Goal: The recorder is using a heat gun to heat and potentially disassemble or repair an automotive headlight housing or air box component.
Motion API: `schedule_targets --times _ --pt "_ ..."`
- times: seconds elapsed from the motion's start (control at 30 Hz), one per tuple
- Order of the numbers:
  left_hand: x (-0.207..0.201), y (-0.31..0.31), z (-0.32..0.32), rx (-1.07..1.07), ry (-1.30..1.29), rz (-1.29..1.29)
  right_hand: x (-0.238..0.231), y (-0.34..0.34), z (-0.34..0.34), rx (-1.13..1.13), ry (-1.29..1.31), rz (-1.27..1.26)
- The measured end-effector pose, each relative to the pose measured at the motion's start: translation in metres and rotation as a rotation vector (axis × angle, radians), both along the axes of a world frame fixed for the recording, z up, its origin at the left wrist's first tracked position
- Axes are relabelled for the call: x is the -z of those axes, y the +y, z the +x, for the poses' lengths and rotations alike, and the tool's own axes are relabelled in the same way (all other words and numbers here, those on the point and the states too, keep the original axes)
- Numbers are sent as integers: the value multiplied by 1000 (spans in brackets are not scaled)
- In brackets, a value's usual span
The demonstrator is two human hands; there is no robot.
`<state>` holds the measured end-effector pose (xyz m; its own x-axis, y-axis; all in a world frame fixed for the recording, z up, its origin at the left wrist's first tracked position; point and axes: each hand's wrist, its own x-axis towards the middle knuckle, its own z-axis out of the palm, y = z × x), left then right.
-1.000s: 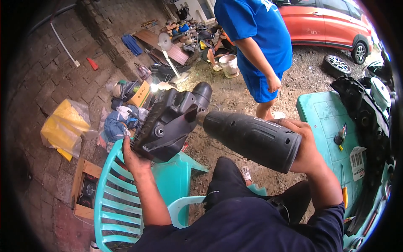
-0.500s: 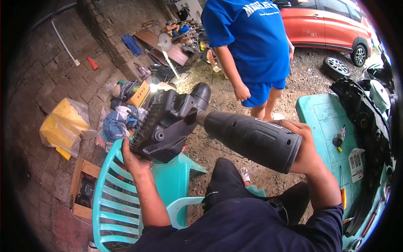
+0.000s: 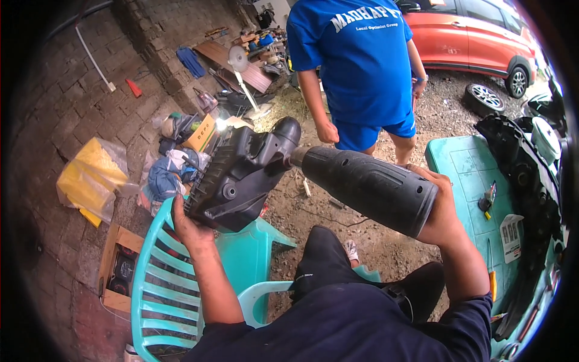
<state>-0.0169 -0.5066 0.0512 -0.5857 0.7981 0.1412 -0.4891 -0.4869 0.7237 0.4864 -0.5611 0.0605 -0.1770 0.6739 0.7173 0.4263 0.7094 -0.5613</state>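
A black plastic air filter housing (image 3: 238,181) with a ribbed side and a round spout is held up in front of me. My left hand (image 3: 192,229) is closed on its lower left edge. In my right hand (image 3: 445,208) is a black heat gun (image 3: 368,187). Its body hides most of my gripping fingers. The heat gun's metal nozzle (image 3: 297,157) points left at the housing, close beside the base of the spout. Whether the tip touches the plastic I cannot tell.
A green plastic chair (image 3: 172,280) stands below the housing. To the right is a green table (image 3: 461,160) bearing a long black car part (image 3: 528,175) and small tools. Someone in blue (image 3: 368,72) stands ahead. Behind are a red car (image 3: 446,39), a loose wheel (image 3: 484,98) and a fan (image 3: 238,59).
The heat gun has shifted slightly right and down. The housing has barely moved. The person in blue has moved a little, and now the hand hangs farther left.
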Motion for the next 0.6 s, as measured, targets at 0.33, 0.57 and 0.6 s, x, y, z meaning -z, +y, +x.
schedule_targets --times 0.33,0.57,0.6 --pt "-4 -7 3 14 75 61 0 -2 0 -1 8 -1" --pt "-2 -3 -7 -35 94 82 -3 -4 0 1 -30 -36" --pt "-5 -4 -6 -50 85 88 -3 -5 0 -1 -38 -6"
